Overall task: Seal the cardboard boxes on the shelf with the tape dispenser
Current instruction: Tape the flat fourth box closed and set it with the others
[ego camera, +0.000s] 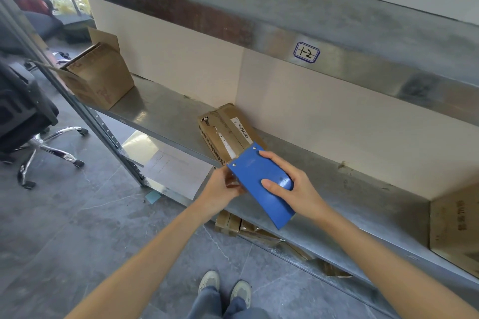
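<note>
**Where this tape run can go wrong**

We hold the blue tape dispenser [259, 184] over the front edge of the shelf [160, 111]. Its toothed end points at the near end of the small cardboard box [225, 129], which lies flat mid-shelf against the back wall. Our right hand [293, 189] grips the dispenser's body, thumb on the top face and fingers wrapped over the far side. Our left hand [220, 189] sits at the dispenser's lower-left edge with its fingers curled in. Whether they pinch a tape end or only steady the body is hidden. We also cannot tell if the teeth touch the box.

The risks, as we judge them:

- **Box slides:** The box looks light and nothing braces it. A pull on the tape may drag it toward us or spin it off line.
- **Tape end lifts:** If the free end is not pressed down firmly first, it may lift or fold back on itself.
- **Skewed run:** The dispenser sits at a slight angle to the box's long seam. A skewed run would leave part of the flap gap uncovered.
- **Cut fingers:** Our left fingers are close to the serrated edge, so a sudden tug could nick them.
- **Raised flaps:** The open box [101, 80] at the shelf's left end has its flaps raised. Taping it before folding them would seal nothing.
</note>
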The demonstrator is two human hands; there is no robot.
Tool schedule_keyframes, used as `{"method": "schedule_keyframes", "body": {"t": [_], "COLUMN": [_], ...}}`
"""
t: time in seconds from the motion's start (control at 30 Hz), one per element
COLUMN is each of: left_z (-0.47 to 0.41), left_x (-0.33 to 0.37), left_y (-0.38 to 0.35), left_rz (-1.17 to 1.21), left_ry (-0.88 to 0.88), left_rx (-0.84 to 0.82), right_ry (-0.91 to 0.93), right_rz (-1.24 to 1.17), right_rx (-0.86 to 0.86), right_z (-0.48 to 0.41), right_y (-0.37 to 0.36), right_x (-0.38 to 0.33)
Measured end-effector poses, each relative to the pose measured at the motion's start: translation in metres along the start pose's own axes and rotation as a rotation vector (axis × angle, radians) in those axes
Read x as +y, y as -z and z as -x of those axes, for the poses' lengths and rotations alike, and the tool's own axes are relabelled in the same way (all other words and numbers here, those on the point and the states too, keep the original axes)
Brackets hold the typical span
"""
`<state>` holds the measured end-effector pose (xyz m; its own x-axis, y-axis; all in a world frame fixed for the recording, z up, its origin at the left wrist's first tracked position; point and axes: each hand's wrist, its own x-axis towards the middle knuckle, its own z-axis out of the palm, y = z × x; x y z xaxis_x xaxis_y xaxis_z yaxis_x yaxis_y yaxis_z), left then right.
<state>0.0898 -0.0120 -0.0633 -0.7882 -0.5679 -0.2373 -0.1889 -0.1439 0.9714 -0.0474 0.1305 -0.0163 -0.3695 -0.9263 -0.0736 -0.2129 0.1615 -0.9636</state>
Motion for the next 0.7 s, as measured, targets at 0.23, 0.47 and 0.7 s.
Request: {"method": "schedule_keyframes", "body": {"t": [0.23, 0.47, 0.7], "left_z": [0.002, 0.004, 0.0], "left_x": [-0.006, -0.014, -0.01], "left_y": [-0.003, 0.001, 0.012], "left_rz": [-0.028, 0.035, -0.029], "left_ry": [-0.077, -0.107, -0.074], "left_rx": [0.128, 0.174, 0.205], "right_ry": [-0.033, -0.037, -0.053], "right_rz": [-0.055, -0.058, -0.029], "right_rx": [0.014, 0.004, -0.014], "right_z": [-0.003, -0.005, -0.006], "right_y": [-0.005, -0.009, -0.007], "right_x": [0.002, 0.002, 0.002]}}
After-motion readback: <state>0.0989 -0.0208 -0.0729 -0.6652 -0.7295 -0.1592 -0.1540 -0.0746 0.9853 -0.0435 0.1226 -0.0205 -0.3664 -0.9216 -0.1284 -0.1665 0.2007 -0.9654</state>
